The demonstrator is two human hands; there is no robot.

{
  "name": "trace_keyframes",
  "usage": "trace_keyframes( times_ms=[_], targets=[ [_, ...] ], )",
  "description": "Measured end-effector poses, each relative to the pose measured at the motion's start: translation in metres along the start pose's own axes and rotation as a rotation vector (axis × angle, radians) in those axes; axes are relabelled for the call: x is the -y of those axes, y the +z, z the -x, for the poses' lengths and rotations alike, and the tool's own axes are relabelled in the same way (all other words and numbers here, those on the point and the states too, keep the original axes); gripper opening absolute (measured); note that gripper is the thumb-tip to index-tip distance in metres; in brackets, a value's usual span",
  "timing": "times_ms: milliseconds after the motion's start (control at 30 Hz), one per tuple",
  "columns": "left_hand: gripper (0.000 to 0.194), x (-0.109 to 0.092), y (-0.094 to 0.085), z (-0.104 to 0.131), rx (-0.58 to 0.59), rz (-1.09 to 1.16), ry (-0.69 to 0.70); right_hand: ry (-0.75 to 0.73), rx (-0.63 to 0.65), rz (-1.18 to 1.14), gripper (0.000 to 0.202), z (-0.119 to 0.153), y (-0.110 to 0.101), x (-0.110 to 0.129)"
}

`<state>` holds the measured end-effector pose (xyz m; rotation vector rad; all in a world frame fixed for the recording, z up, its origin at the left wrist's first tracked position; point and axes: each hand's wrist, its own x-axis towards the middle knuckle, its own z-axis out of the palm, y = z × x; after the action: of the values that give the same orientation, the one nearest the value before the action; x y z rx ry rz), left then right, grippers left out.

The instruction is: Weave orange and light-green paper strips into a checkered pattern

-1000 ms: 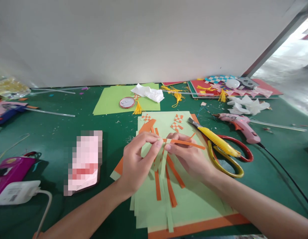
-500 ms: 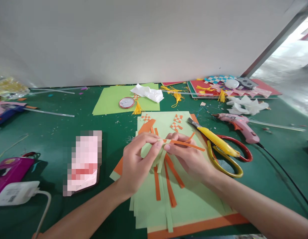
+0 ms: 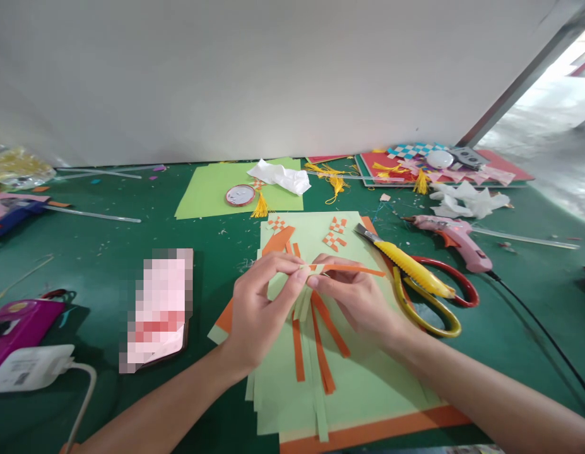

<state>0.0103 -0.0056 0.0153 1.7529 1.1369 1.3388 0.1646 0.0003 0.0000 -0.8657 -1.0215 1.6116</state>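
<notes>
Just in front of the person, loose orange strips (image 3: 323,353) lie on pale green paper (image 3: 382,384), best left out of the fold. Above them, the left hand (image 3: 254,302) pinches thumb and forefinger on the paper strips (image 3: 353,268); the right hand (image 3: 363,296) clamps them beside it, thumb underneath. A light, even pinch should hold the crossing square without creasing. Farther off, small checkered pieces (image 3: 334,241) offer a likely size guide.

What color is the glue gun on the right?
The glue gun is pink with an orange trigger, seen in the head view.
</notes>
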Motion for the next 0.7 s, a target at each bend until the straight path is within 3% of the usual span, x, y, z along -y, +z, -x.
trace_keyframes(
  times_ms=[200, 400, 533, 633, 700],
  targets=[
    [0.009, 0.002, 0.001, 0.000, 0.017, 0.016, -0.049, -0.138, -0.076, 0.280, 0.018, 0.002, 0.000, 0.011],
    [0.017, 0.002, 0.001, -0.003, -0.023, 0.087, -0.169, -0.516, -0.123, 0.535, 0.006, 0.000, -0.014, 0.010],
    [0.038, 0.000, -0.004, -0.003, 0.142, 0.114, -0.149, -0.792, -0.105, 0.802, 0.016, -0.001, -0.024, 0.014],
    [0.037, -0.002, -0.006, -0.001, 0.286, 0.200, -0.148, -0.988, -0.077, 0.963, 0.020, -0.001, -0.027, 0.017],
    [0.036, -0.003, -0.006, 0.000, 0.306, 0.232, -0.152, -1.106, -0.079, 1.053, 0.017, 0.000, -0.027, 0.018]
  ],
)
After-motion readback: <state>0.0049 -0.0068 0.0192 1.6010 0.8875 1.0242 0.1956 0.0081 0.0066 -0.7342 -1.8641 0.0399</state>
